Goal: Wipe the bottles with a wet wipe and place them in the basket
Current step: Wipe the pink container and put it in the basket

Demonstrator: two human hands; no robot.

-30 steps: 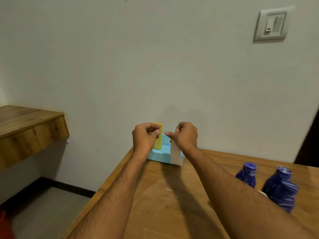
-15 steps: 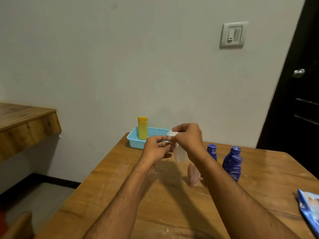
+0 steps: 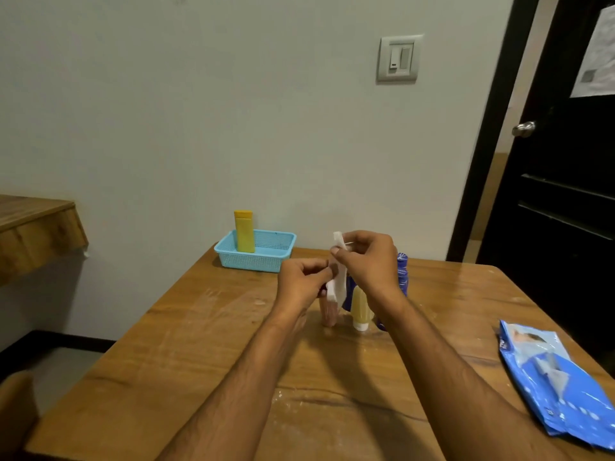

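Both hands hold a white wet wipe above the bottles at the centre of the frame.

The right hand [image 3: 366, 261] pinches the top of the wet wipe [image 3: 337, 284]; the left hand [image 3: 301, 282] grips its lower part, fingers curled. Behind them on the wooden surface [image 3: 199, 344] stand a pink bottle [image 3: 329, 314], a yellow tube [image 3: 361, 309] and a blue bottle [image 3: 402, 272]. The blue basket [image 3: 256, 257], centre left by the wall, holds an upright yellow bottle [image 3: 244, 231]. A blue wipes pack [image 3: 555, 384] lies lower right.
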